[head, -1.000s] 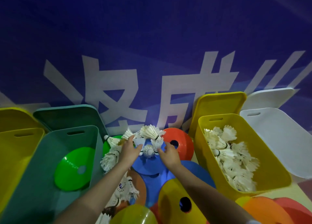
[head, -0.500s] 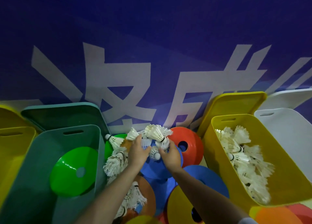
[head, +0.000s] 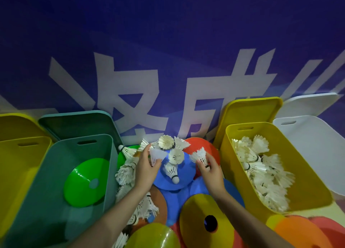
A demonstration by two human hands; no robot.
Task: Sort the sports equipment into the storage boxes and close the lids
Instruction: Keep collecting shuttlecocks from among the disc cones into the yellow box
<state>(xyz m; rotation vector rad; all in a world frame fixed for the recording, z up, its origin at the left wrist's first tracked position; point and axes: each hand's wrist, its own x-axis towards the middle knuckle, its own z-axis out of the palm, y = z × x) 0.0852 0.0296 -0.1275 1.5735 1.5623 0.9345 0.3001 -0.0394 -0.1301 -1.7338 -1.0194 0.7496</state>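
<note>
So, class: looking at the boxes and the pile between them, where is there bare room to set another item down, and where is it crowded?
Free: the teal plastic box floor around its lone green disc cone, and the near-left yellow box. Crowded: the right yellow box heaped with white feather shuttlecocks, and the middle pile where the left hand and right hand work.

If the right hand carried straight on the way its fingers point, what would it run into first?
The right hand, pinching a shuttlecock, points up-left across the blue cone. It would likely meet the loose shuttlecock on that cone first, though depth is unclear.
</note>
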